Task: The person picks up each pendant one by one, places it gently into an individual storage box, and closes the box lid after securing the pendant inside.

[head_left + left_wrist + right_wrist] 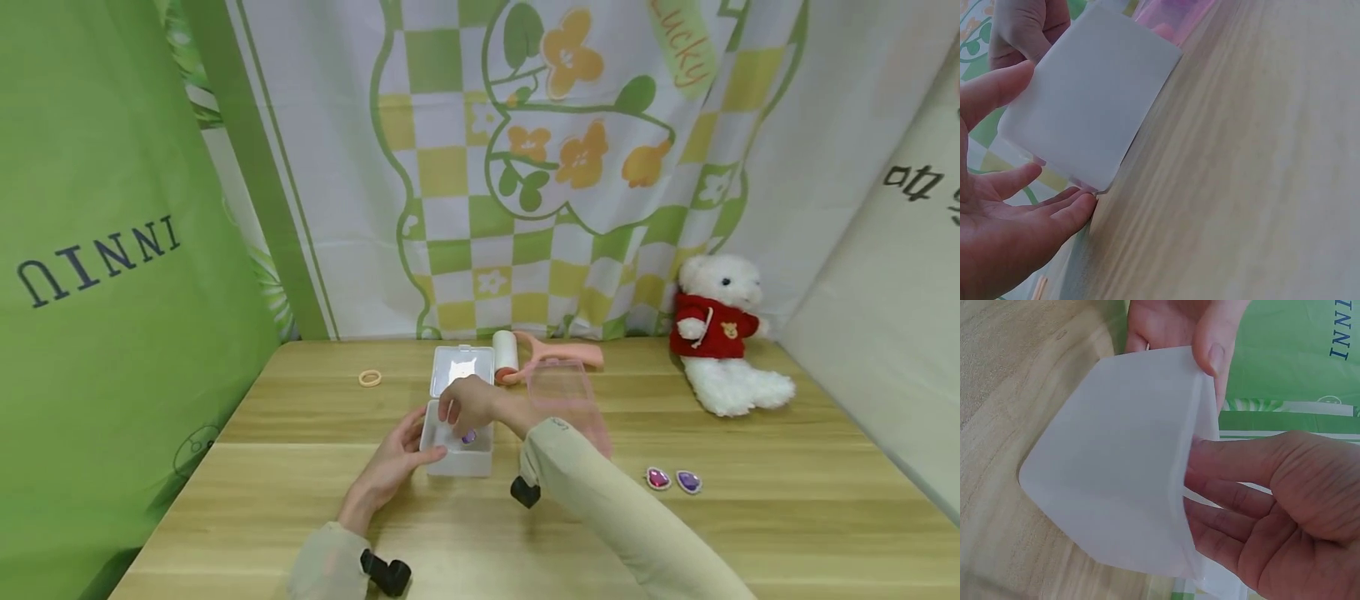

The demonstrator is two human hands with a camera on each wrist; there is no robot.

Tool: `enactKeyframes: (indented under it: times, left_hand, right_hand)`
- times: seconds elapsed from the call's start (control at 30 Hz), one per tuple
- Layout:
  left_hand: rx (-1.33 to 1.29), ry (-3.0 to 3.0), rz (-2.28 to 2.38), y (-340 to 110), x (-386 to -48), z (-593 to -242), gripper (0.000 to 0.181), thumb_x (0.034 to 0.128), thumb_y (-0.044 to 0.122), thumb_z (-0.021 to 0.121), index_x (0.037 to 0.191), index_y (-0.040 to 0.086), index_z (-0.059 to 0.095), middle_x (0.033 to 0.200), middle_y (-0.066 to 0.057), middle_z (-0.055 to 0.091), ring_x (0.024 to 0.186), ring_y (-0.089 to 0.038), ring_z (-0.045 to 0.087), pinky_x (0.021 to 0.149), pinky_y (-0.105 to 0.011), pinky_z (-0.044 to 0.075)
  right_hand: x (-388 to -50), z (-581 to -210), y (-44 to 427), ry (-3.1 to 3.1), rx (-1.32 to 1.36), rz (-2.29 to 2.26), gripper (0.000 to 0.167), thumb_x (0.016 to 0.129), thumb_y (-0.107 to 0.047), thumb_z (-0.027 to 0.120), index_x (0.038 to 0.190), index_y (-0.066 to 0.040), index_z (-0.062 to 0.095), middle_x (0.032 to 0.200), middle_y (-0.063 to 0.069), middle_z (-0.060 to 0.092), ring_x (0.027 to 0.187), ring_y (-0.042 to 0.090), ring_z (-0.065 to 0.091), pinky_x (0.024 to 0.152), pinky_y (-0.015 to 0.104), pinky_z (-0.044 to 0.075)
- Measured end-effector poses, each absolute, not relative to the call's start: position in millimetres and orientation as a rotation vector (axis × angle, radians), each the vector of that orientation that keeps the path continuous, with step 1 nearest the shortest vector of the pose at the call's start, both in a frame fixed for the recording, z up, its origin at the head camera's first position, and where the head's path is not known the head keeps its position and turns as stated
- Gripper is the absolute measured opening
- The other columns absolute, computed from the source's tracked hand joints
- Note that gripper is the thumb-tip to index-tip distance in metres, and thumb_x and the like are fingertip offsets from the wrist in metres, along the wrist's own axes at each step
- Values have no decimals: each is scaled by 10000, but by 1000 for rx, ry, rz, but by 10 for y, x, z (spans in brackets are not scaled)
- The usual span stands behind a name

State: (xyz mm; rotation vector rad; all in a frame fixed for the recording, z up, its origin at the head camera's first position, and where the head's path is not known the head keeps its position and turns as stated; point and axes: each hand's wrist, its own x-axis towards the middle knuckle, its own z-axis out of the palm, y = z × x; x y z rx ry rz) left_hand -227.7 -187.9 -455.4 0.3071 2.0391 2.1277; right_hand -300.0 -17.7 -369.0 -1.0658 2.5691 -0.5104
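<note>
A white translucent plastic box stands on the table with its clear lid tipped back. My left hand holds the box's left side, thumb at the front rim; the left wrist view shows the fingers along its edge. From above, my right hand reaches into the box. A purple gem shows inside, close below that hand. In the right wrist view the box wall hides my right fingertips, so whether they pinch anything is unclear.
A pink translucent case lies open, partly behind my right arm. Near it are a lint roller and its white roll. Two gems, red and purple, lie at right; a beige ring at left. A white plush bear sits back right.
</note>
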Motion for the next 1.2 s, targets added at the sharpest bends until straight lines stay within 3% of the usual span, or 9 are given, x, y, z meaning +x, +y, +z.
enactKeyframes:
  times: [0.23, 0.37, 0.47, 0.6, 0.63, 0.73, 0.83, 1.0, 1.2]
  left_hand:
    - [256, 2099, 2122, -1874, -2263, -4544, 779, 851, 31, 688, 1490, 15, 243, 1484, -315, 280, 1329, -439, 349, 1056, -476, 366]
    - [148, 2220, 2111, -1829, -2202, -4447, 754, 849, 67, 700, 1471, -5, 280, 1461, -318, 314, 1303, -468, 370, 1047, -525, 360]
    - [70, 2327, 2151, -1746, -2177, -4267, 697, 850, 74, 694, 1435, -33, 330, 1432, -309, 359, 1288, -468, 388, 1045, -524, 365]
    - [118, 2394, 2284, -1520, -2181, -3996, 558, 853, 6, 665, 1352, -75, 428, 1341, -302, 460, 1233, -449, 460, 1020, -423, 426]
    - [158, 2395, 2302, -1443, -2175, -3946, 530, 853, -10, 658, 1334, -80, 446, 1318, -302, 480, 1216, -447, 478, 1001, -391, 447]
    - [287, 2370, 2292, -1187, -2151, -3857, 481, 850, -26, 649, 1297, -81, 481, 1258, -286, 523, 1176, -438, 516, 949, -347, 488]
    - [372, 2362, 2170, -935, -2143, -3869, 527, 857, 47, 672, 1330, -49, 461, 1314, -244, 499, 1207, -439, 488, 964, -416, 475]
    - [320, 2421, 1945, -563, -2170, -4017, 752, 827, 208, 743, 1432, -2, 348, 1459, -258, 357, 1281, -494, 377, 998, -575, 395]
    - [147, 2323, 2003, -218, -2232, -4262, 890, 747, 88, 782, 1465, -13, 266, 1392, -293, 402, 1223, -466, 434, 992, -584, 389]
  right_hand:
    - [-2962, -3598, -47, 2608, -1100, -592, 249, 724, -27, 791, 952, -62, 699, 914, 46, 710, 881, 191, 643, 759, 244, 504]
    - [-2913, -3497, 271, 2604, -1181, -723, 203, 776, -60, 754, 964, -17, 692, 904, 59, 697, 834, 182, 664, 749, 239, 531]
    - [-2890, -3339, 602, 2653, -1213, -769, 151, 830, -96, 718, 965, -32, 692, 904, 47, 696, 832, 173, 666, 854, 293, 519]
    - [-2865, -3090, 1037, 2739, -1190, -882, 197, 868, -111, 696, 1051, -38, 687, 938, 51, 706, 865, 197, 673, 885, 334, 518]
    - [-2856, -3052, 1144, 2762, -1177, -913, 202, 872, -115, 694, 1060, -41, 686, 946, 59, 709, 870, 200, 673, 808, 322, 549]
    - [-2786, -2981, 1450, 2830, -1102, -989, 218, 873, -129, 700, 1070, -34, 682, 959, 81, 711, 874, 219, 675, 787, 333, 557]
    - [-2707, -3033, 1745, 2904, -993, -1035, 166, 878, -148, 697, 1019, -60, 691, 949, 71, 709, 851, 215, 678, 774, 356, 559]
    - [-2540, -3294, 2200, 2920, -828, -1123, 149, 885, -123, 684, 1008, -37, 683, 924, 64, 701, 839, 218, 667, 749, 332, 551]
    - [-2322, -3828, 2607, 2867, -598, -1245, 176, 876, -90, 682, 1008, 24, 666, 950, 118, 691, 863, 248, 654, 745, 285, 537]
